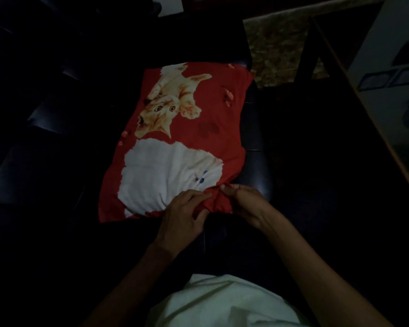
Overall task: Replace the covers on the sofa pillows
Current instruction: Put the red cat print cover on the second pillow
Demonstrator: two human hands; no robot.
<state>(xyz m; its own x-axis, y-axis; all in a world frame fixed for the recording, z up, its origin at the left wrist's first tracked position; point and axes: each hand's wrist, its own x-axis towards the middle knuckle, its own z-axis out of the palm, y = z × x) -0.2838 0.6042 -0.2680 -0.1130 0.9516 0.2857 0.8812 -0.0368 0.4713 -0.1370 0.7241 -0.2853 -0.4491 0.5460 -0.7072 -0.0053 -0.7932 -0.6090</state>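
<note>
The red pillow cover (213, 119) lay stretched flat on the dark, glossy sofa seat (257, 166), its soft printed fabric showing an orange tabby kitten and, nearer the person, a big white furry kitten. Small pinkish flower prints dotted the red ground. Whether a pillow sat inside it could not be told; it looked fairly flat, with only light wrinkles.

Both hands worked the near right corner, close together. The left hand (182, 218) rested on the cloth, fingers reaching forward along the hem and curling into the bunched fabric. The right hand (243, 201) pinched that same gathered red corner, thumb and fingers curled tight round it. The cloth puckered there into small folds radiating across the white kitten print.

The sofa's cushions gleamed faintly, smooth like leather, with deep seams between them. To the right stood a dark wooden table (354, 74) with a pale straight edge, and beyond it a mottled, beige patterned rug (276, 43). The person's pale shirt (222, 303) filled the bottom of the view.
</note>
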